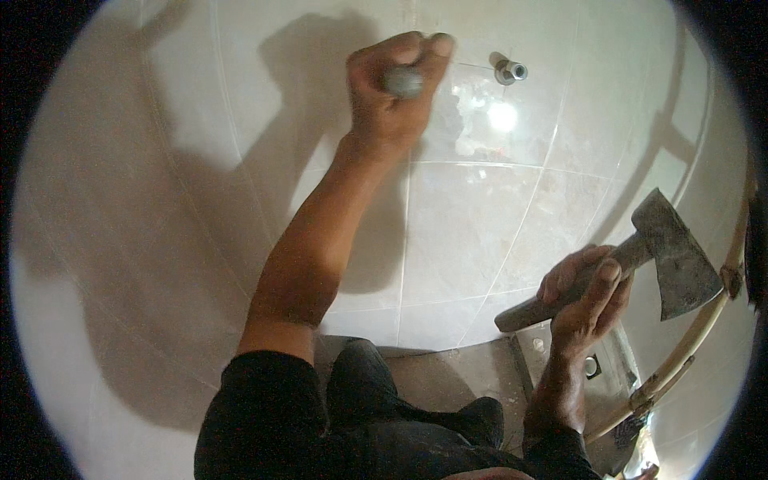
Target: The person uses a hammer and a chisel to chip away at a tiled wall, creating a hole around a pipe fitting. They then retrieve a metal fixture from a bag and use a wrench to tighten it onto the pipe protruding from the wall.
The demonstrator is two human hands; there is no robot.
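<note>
A: The left hand [390, 108] is clenching round a grey, blunt, round-ended tool [402, 82], up at the far wall, just left of the middle. How much is hiding inside that fist?

B: I can't tell; the hand is covering it, and whether its far end is touching the wall isn't showing either. Over on the right, the right hand [588, 304] is grasping a dark-handled hatchet [678, 254] with a wide, grey metal head, well apart from the other tool.

A: What is good handling asking for here?

B: In my judgement, a steady fist, fingers staying clear of that blunt end. The hatchet's back is facing left, its edge pointing near and right, away from the fist: the safer way round, I'd say.

A: And the room?

B: Glossy, off-white tiles [448, 232] are covering the wall, glare shining right of the fist. A silvery metal pipe fitting [510, 72] is poking out above it. A brownish floor [456, 372] is showing below, and a knotty, pale wooden pole [690, 342] is running up the right side.
</note>
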